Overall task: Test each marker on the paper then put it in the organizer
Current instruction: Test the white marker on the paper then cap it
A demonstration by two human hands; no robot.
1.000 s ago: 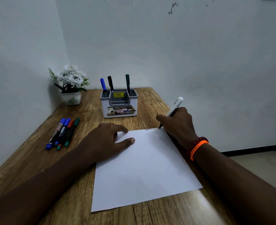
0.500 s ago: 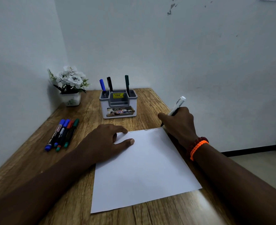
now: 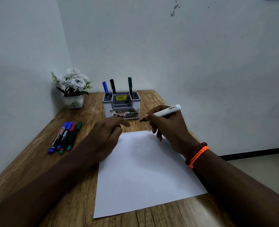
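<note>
Above the far edge of the paper (image 3: pixel 145 169), my right hand (image 3: pixel 168 126) was closed around the white marker (image 3: pixel 167 111), its dark tip pointing left and lifted clear of the sheet. My left hand (image 3: pixel 109 133) hovered loosely open over the paper's far left corner, holding nothing, fingers reaching toward the tip. I could not see a cap in either hand. Faint test strokes lay along the sheet's far edge, with a darker patch at its right end.

I judged the step to be closing out this marker's test. Done well, it called for capping the tip squarely before carrying it, then lowering the marker upright into a free compartment of the organizer (image 3: pixel 121 105), which stood just beyond both hands.

Counts, as I read them: one marker in hand; three standing in the organizer (image 3: pixel 112 86), two at its left and one at its right; four lying side by side on the table (image 3: pixel 37 161), left of the paper (image 3: pixel 65 138). One sheet, one organizer, one potted plant (image 3: pixel 73 89) in the corner.
</note>
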